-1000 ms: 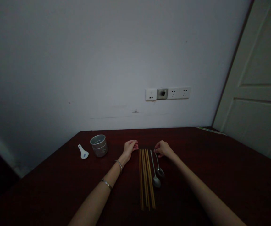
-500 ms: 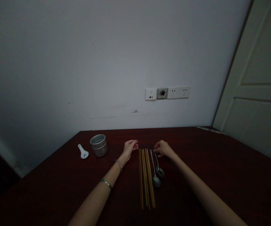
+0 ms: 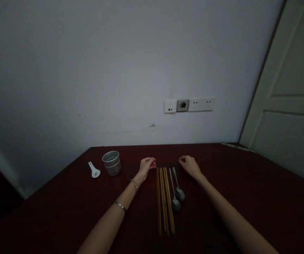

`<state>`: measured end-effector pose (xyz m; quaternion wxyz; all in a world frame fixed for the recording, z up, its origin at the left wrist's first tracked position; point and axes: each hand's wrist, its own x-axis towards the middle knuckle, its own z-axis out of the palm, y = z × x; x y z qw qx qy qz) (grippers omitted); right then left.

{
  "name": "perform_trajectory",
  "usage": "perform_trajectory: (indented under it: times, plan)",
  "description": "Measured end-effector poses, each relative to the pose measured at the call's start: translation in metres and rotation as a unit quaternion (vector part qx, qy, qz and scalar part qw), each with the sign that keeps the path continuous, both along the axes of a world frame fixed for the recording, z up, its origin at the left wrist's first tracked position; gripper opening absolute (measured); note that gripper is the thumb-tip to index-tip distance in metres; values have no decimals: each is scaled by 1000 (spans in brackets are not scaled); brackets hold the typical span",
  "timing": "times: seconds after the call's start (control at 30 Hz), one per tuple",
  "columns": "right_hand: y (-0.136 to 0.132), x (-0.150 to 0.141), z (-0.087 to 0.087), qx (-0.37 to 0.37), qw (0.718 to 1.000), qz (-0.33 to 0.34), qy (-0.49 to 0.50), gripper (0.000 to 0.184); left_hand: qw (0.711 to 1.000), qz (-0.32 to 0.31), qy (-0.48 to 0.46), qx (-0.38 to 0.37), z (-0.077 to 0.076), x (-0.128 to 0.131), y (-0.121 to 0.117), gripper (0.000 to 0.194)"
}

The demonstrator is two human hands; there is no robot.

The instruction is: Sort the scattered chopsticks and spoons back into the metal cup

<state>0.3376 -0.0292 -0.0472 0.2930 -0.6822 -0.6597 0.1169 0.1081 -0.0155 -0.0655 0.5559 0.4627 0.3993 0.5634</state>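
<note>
Several wooden chopsticks lie side by side on the dark red table, pointing away from me. Just right of them are two metal spoons, a longer one and a shorter one, bowls toward me. My left hand rests beside the far ends of the chopsticks, its fingers curled together with nothing visible in them. To the right of the spoon handles, and apart from them, is my right hand, fingers closed and seemingly holding nothing. Two bangles circle my left forearm.
On the left stand a grey metal cup-like holder with small holes and, beside it, a white soup spoon. Behind the table rises a wall with sockets. A pale door is at the right.
My right hand has let go of the shorter spoon's handle and moved right and slightly away. That spoon now lies beside the longer one. My left hand is nearly still.
</note>
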Motion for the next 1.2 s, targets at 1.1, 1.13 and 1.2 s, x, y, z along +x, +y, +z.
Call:
perform_trajectory:
  times: [1.1,1.13,1.2]
  plan:
    - [3,24,-47,29,967,-83,-239,45,825,362,389,191,184,-209,-14,15]
    - [3,23,-46,31,967,-82,-240,45,822,376,408,131,171,-229,-7,11]
    - [2,23,-46,32,966,-81,-243,45,829,381,409,-8,142,-263,-2,7]
